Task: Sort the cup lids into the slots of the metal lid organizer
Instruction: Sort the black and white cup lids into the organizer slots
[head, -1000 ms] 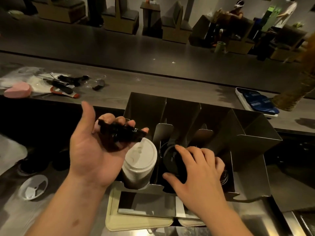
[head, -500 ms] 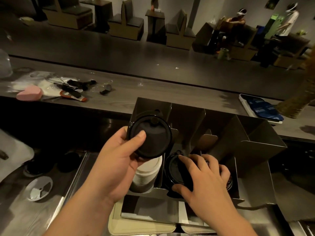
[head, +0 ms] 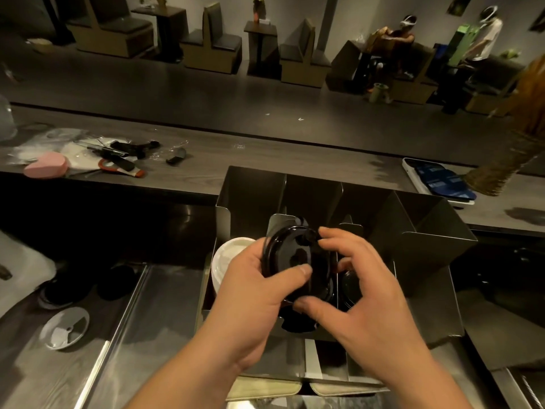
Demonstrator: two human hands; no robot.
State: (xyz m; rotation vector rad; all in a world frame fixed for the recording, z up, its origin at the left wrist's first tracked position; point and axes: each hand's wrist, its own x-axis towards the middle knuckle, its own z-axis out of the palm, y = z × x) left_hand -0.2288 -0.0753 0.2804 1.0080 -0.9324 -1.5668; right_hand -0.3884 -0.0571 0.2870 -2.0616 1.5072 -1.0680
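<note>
A metal lid organizer [head: 418,249] with upright dividers stands on the counter in front of me. A stack of white lids [head: 228,255] fills its left slot. Black lids [head: 351,286] lie in the slots to the right. Over the middle slot I hold a black cup lid [head: 290,255] tilted on edge. My left hand [head: 250,293] grips its left rim, thumb pressed on its face. My right hand [head: 362,293] curls round its right side, fingertips on the upper rim and thumb at its lower edge. The slot beneath is mostly hidden by my hands.
Loose black lids [head: 115,281] and a clear lid [head: 65,327] lie on the lower counter at left. Tools and a pink object [head: 47,168] clutter the raised counter at back left. A white tray [head: 436,181] sits at right. People sit in the background.
My left hand carried the black lid right and down from above the white stack to the middle slot. My right hand lifted off the lids in the slot and took the lid's right side.
</note>
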